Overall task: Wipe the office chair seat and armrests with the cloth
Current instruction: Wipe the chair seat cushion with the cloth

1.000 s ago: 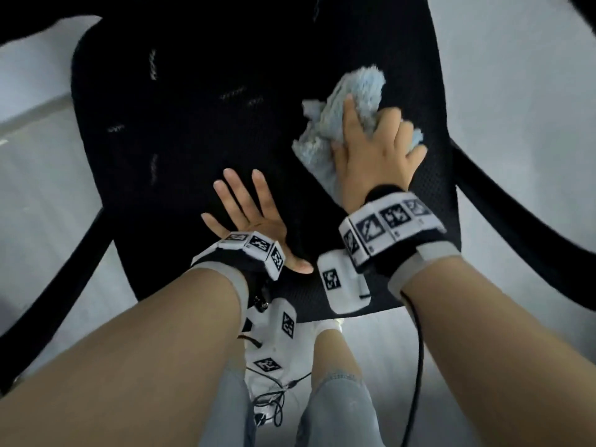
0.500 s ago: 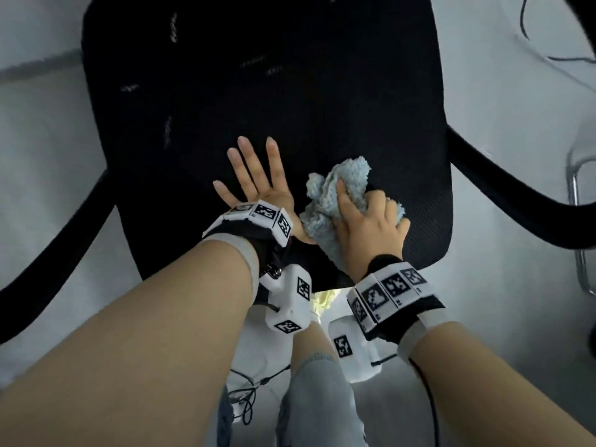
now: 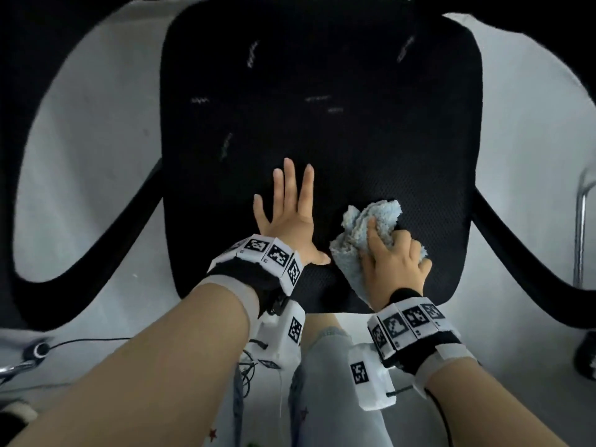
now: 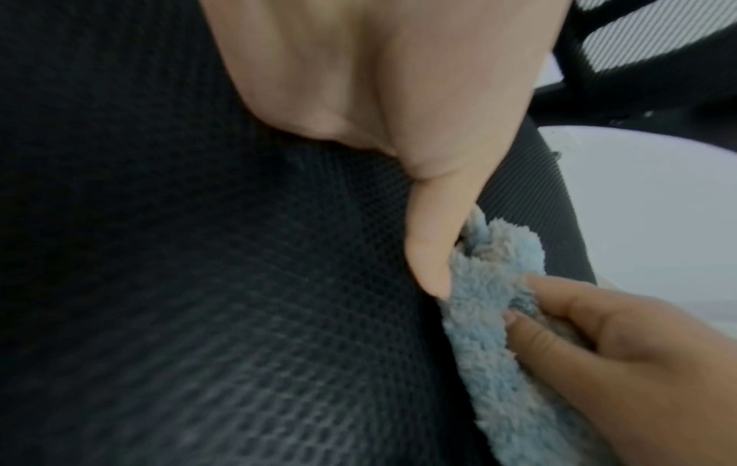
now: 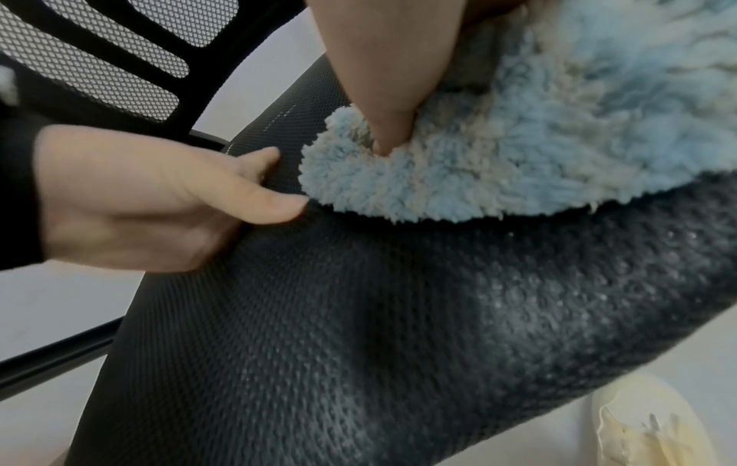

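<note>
Fingers curled round cloth, left hand flat on seat

Black mesh seat, pale blue fluffy cloth, b/w checkered wristbands.

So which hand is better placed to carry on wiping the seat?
Right. The right hand already grips the cloth on the seat; the left hand lies flat, fingers spread, beside it.
</note>
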Available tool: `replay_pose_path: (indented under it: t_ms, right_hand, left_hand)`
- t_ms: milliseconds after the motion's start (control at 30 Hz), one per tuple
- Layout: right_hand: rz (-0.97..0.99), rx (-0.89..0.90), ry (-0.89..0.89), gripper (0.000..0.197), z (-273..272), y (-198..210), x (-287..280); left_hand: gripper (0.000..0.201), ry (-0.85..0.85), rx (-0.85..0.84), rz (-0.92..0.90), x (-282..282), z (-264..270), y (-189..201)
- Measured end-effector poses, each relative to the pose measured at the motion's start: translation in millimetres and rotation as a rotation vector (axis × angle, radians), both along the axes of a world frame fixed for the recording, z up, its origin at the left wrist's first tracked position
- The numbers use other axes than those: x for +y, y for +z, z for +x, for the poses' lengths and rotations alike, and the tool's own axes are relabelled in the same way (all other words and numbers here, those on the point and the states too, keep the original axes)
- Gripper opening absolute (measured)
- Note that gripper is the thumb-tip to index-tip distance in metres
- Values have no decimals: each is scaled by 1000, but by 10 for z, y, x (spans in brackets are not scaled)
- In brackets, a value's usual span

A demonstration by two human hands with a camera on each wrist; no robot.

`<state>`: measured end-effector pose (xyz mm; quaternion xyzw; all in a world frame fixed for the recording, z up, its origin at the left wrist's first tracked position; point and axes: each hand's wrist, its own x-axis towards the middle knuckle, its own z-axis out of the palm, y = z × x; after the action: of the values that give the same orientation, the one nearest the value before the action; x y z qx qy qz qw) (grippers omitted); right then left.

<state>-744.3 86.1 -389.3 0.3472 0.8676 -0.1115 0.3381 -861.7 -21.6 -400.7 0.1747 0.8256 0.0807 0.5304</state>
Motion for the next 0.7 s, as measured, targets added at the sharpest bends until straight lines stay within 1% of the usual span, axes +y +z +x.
replay_pose_path:
  t_ms: [67,133,200,233,267,333,367,433,467,500,533,567,600,633,667,700]
  right_hand:
    - [-7,-40,-41,52,-70,45,-23]
    - [-42,-20,-106,50,-222,110,-40]
    - [-93,85,-119,49,-498,166,-80]
    - [-116,163,-87,50,-679,175,-106]
    - [-130,247,-36,50,-892,166,-149]
    - [-140,378,85,51,-1377,118,-262]
    - [-133,400,141,51,-1616,51,-329]
    - [-120,350,238,51,-1913,-90,-533]
    - [-132,311,283,51,-1919,-137,-673]
    - [-167,287,328,50,-1841,-170,-809]
    - [-217,282,373,50,-1719,-175,-919]
    - [-256,298,414,50,-1607,-173,-976]
    - [-278,318,461,49,-1543,-153,-956]
    - [-275,314,547,48,-1558,-126,-866]
    - [-249,268,644,49,-1626,-104,-749]
    - [-214,240,706,50,-1746,-106,-620]
  left_hand:
    - [138,129,123,54,-229,-102,78]
    - [137,305,266,-2,-450,-270,105]
    - [140,434,336,-100,-626,-495,76]
    - [143,462,346,-150,-698,-582,20]
    - [146,475,346,-186,-748,-641,-35]
    - [151,470,362,-192,-788,-661,-152]
    - [152,471,388,-187,-798,-642,-218]
    - [150,488,450,-182,-800,-606,-326]
    - [143,501,476,-172,-805,-593,-347]
    - [128,515,515,-162,-792,-587,-357]
    - [107,534,554,-160,-780,-586,-352]
    - [94,560,568,-169,-766,-588,-358]
    - [93,572,567,-173,-760,-594,-353]
    - [97,564,558,-188,-759,-587,-341]
    - [107,541,549,-201,-757,-574,-339]
    - [122,507,523,-193,-778,-599,-332]
